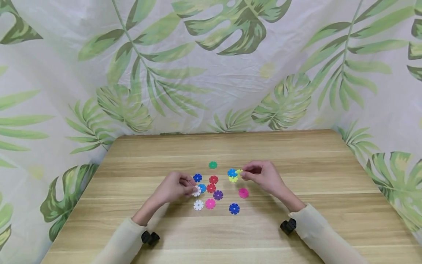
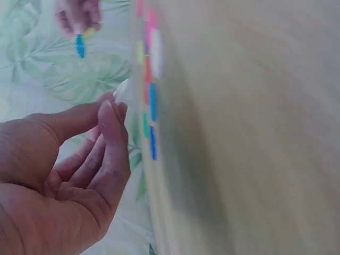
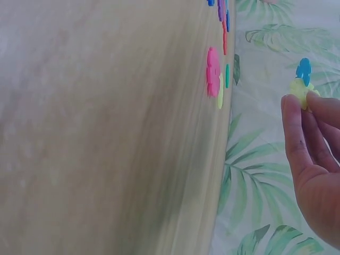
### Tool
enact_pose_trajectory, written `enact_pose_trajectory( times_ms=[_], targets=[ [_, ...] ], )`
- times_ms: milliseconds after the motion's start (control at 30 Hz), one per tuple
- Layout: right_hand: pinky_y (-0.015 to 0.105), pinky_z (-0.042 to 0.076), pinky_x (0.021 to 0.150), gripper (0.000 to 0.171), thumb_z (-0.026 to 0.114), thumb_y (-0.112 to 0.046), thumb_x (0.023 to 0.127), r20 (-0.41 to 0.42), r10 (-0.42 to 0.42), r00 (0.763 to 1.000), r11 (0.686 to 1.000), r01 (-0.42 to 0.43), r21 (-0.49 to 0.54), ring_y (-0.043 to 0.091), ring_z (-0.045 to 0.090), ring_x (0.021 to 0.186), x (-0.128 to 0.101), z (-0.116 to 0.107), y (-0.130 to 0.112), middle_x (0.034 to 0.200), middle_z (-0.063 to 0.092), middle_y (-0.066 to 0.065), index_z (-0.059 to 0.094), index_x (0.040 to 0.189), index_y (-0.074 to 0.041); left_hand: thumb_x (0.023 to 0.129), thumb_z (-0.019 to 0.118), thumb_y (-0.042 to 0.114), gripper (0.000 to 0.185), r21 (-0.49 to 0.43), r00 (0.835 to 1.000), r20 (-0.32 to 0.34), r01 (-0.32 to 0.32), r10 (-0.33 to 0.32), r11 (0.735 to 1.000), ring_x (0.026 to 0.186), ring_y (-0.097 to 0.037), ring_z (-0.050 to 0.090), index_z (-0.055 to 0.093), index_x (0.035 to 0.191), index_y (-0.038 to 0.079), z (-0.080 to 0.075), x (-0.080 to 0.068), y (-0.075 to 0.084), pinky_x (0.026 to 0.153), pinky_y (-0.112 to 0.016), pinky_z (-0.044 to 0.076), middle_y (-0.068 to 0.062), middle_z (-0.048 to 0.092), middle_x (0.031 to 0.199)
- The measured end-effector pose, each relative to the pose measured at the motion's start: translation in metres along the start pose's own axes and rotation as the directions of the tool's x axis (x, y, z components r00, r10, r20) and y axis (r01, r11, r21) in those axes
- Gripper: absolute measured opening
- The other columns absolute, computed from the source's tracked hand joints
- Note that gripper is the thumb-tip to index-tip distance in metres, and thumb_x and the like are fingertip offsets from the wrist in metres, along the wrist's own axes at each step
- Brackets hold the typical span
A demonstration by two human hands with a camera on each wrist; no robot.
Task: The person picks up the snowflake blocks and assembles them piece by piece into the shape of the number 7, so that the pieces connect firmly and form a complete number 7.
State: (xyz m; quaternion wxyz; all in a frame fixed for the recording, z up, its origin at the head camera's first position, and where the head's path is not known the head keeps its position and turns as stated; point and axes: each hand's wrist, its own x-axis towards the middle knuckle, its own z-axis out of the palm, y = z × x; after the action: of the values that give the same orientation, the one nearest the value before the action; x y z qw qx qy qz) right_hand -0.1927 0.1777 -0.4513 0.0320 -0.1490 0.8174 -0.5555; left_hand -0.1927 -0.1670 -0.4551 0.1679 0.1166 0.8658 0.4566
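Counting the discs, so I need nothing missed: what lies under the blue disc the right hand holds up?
A yellow-green disc lies flat on the wooden table below the blue disc, which partly covers it; anything beneath that overlap is hidden. The right hand pinches a joined yellow piece.

Both forearms, in pale sleeves, are stretched in from the bottom edge of the head view toward the middle of the frame. The left hand (image 1: 174, 187) is held just left of centre, thumb and fingertips (image 2: 109, 119) pinched together on something small and white. The right hand (image 1: 262, 176) is raised right of centre, its fingertips (image 3: 292, 114) closed on a small coloured piece.
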Motion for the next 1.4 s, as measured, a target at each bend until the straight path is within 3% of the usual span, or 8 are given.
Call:
enact_pose_trajectory(
  times_ms=[133, 300, 500, 733, 1067, 1400],
  targets=[
    [0.047, 0.066, 0.081, 0.013, 0.079, -0.010, 0.094, -0.003, 0.012, 1.000, 1.000, -0.012, 0.005, 0.018, 0.078, 0.081, 0.001, 0.001, 0.002, 0.094, 0.081, 0.016, 0.079, 0.103, -0.001, 0.094, 0.077, 0.008, 0.019, -0.168, 0.999, -0.013, 0.046, -0.049, 0.985, 0.074, -0.019, 0.076, 0.076, 0.110, -0.002, 0.003, 0.006, 0.013, 0.073, -0.040, 0.067, -0.012, 0.080, 0.089],
    [0.047, 0.066, 0.081, 0.014, 0.078, -0.011, 0.094, 0.003, 0.028, 1.000, 1.000, -0.028, 0.008, 0.022, 0.079, 0.083, 0.001, 0.003, 0.002, 0.094, 0.081, 0.016, 0.078, 0.105, 0.000, 0.094, 0.077, 0.006, 0.022, -0.329, 0.996, -0.002, 0.081, -0.086, 0.941, 0.076, -0.018, 0.079, 0.075, 0.112, -0.006, 0.013, 0.014, 0.027, 0.083, -0.047, 0.066, -0.018, 0.081, 0.096],
    [0.048, 0.065, 0.082, 0.015, 0.078, -0.011, 0.095, 0.016, 0.044, 0.999, 0.999, -0.045, 0.028, 0.032, 0.080, 0.086, 0.001, 0.006, -0.002, 0.094, 0.081, 0.015, 0.079, 0.106, -0.001, 0.095, 0.077, 0.007, 0.023, -0.416, 0.998, 0.011, 0.061, -0.062, 0.907, 0.080, -0.020, 0.081, 0.076, 0.115, -0.005, 0.023, 0.023, 0.034, 0.089, -0.050, 0.064, -0.019, 0.081, 0.103],
    [0.050, 0.065, 0.081, 0.015, 0.077, -0.012, 0.095, 0.027, 0.073, 0.997, 0.996, -0.074, 0.041, 0.024, 0.080, 0.083, 0.002, 0.008, -0.005, 0.095, 0.082, 0.014, 0.080, 0.106, -0.002, 0.095, 0.077, 0.007, 0.022, -0.480, 0.998, -0.011, 0.053, -0.066, 0.876, 0.086, -0.027, 0.081, 0.075, 0.113, -0.005, 0.030, 0.030, 0.038, 0.093, -0.053, 0.061, -0.018, 0.081, 0.100],
    [0.051, 0.065, 0.082, 0.016, 0.077, -0.013, 0.096, 0.040, 0.090, 0.995, 0.994, -0.092, 0.050, 0.023, 0.080, 0.083, 0.002, 0.009, -0.006, 0.095, 0.082, 0.014, 0.080, 0.107, -0.002, 0.094, 0.079, 0.009, 0.017, -0.404, 0.997, -0.068, 0.003, -0.033, 0.915, 0.084, -0.024, 0.081, 0.079, 0.108, 0.001, 0.038, 0.029, 0.043, 0.090, -0.055, 0.063, -0.016, 0.081, 0.101],
    [0.050, 0.065, 0.082, 0.015, 0.076, -0.012, 0.097, 0.038, 0.108, 0.993, 0.992, -0.110, 0.063, 0.041, 0.079, 0.090, 0.002, 0.008, -0.005, 0.095, 0.081, 0.014, 0.080, 0.107, -0.001, 0.094, 0.078, 0.006, 0.012, -0.372, 0.995, -0.098, -0.011, -0.027, 0.928, 0.083, -0.025, 0.081, 0.080, 0.105, 0.000, 0.045, 0.031, 0.045, 0.086, -0.051, 0.065, -0.015, 0.081, 0.097]
  ],
)
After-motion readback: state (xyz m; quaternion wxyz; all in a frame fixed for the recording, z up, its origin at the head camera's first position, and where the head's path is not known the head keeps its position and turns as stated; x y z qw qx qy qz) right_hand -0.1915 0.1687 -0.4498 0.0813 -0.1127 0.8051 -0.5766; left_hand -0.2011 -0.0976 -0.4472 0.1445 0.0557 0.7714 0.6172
